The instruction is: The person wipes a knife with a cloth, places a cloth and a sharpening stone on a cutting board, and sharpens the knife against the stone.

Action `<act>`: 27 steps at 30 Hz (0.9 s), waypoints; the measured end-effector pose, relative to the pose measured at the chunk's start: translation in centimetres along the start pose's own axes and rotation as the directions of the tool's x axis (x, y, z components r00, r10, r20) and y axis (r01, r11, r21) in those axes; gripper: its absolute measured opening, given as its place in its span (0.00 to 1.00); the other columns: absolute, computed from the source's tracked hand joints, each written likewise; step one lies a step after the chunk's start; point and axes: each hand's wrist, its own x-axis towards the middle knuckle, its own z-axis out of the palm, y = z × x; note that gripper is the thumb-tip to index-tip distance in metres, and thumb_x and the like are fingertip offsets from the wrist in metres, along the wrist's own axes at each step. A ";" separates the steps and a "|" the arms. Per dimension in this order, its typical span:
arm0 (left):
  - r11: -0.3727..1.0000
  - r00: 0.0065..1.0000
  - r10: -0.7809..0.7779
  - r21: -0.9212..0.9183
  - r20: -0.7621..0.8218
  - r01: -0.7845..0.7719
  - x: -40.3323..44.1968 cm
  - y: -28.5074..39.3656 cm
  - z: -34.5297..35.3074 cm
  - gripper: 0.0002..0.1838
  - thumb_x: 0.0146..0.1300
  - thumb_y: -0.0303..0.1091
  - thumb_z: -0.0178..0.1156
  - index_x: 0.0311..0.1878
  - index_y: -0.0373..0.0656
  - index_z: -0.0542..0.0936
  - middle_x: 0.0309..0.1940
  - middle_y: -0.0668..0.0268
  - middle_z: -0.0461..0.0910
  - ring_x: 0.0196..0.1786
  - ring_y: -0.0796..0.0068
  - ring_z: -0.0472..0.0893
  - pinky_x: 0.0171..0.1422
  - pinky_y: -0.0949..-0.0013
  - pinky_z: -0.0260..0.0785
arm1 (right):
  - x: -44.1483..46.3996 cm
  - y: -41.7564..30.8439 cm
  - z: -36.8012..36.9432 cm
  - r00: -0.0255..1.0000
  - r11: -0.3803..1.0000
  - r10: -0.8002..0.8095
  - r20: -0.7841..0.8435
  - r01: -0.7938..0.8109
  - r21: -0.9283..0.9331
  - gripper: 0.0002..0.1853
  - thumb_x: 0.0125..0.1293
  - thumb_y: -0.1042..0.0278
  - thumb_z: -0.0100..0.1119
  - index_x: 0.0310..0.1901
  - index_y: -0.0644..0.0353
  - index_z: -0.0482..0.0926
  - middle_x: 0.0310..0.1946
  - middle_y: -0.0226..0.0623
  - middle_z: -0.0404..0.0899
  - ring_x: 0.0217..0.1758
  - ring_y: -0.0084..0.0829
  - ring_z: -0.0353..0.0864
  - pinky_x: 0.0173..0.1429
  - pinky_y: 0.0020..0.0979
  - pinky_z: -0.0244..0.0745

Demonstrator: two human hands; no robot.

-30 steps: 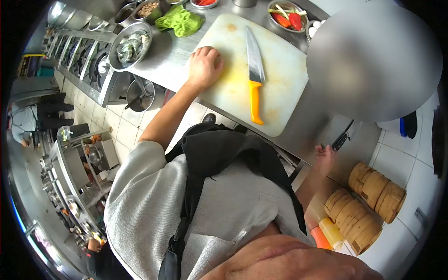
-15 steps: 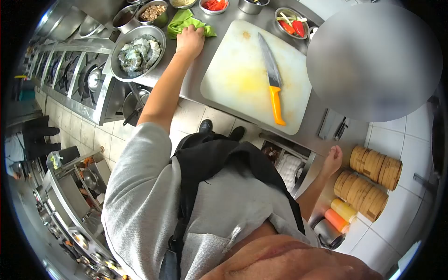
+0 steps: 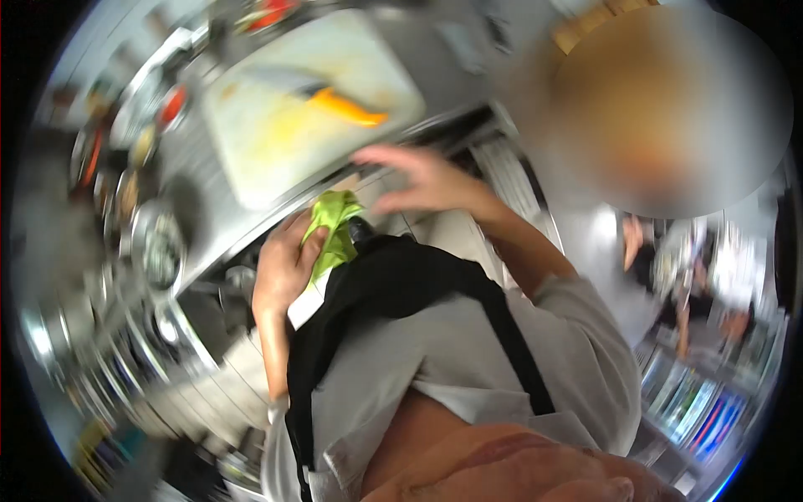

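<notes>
Cloth point(image 3: 333, 227), gripped in the curled left hand point(image 3: 280, 268), points to the counter's point(image 3: 224, 219) near edge; right hand point(image 3: 428, 180) spread, empty, apart.

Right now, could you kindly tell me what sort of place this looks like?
Most likely a professional kitchen, judging by the long steel counter, the large stained cutting board and the orange-handled knife lying on it.

A metal counter point(image 3: 194, 151) holds a pale, yellow-stained cutting board point(image 3: 251, 171), on which an orange-handled knife point(image 3: 324, 95) lies. A bowl of red food point(image 3: 172, 107) and a metal bowl point(image 3: 150, 217) sit to one side; a second red-filled bowl point(image 3: 266, 18) stands beyond the board. Other containers nearby are blurred.
</notes>
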 end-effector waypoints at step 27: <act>0.939 0.854 0.116 -0.337 0.507 0.073 7.6 6.4 20.7 0.25 0.79 0.46 0.56 0.64 0.32 0.78 0.53 0.61 0.84 0.56 0.73 0.81 0.63 0.66 0.73 | -23.1 2.9 2.3 0.809 0.840 0.534 -0.246 -0.540 0.046 0.23 0.73 0.48 0.61 0.39 0.65 0.84 0.26 0.36 0.77 0.35 0.23 0.77 0.43 0.32 0.74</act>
